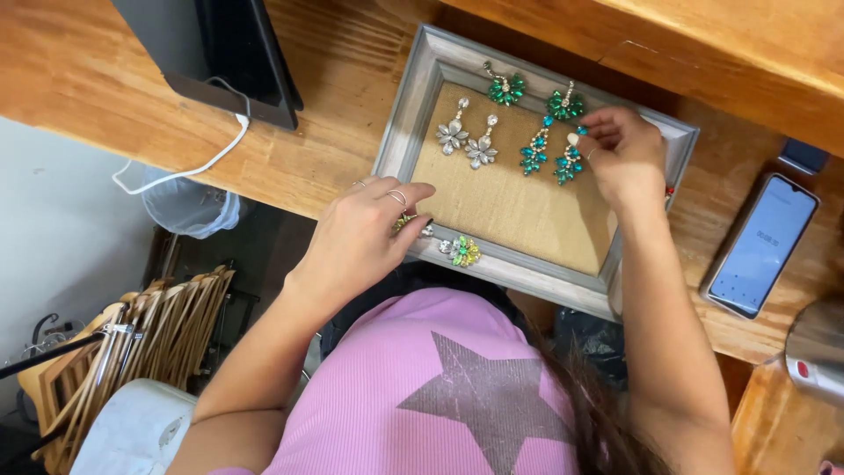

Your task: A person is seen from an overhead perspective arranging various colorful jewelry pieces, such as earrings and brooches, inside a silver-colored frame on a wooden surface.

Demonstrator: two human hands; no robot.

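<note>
Two teal drop earrings (552, 151) hang side by side on the burlap board in the grey picture frame (413, 114), upper centre of the picture, long axes running top to bottom. The right hand (626, 151) is on them, fingertips pinched at the right-hand one's top. The left hand (365, 233) rests lower left on the frame's near edge, fingers curled over a small yellow-green earring (406, 222), with another yellow-green earring (463, 252) just beside. Silver earrings (467, 141) and green ones (534, 95) sit further up.
</note>
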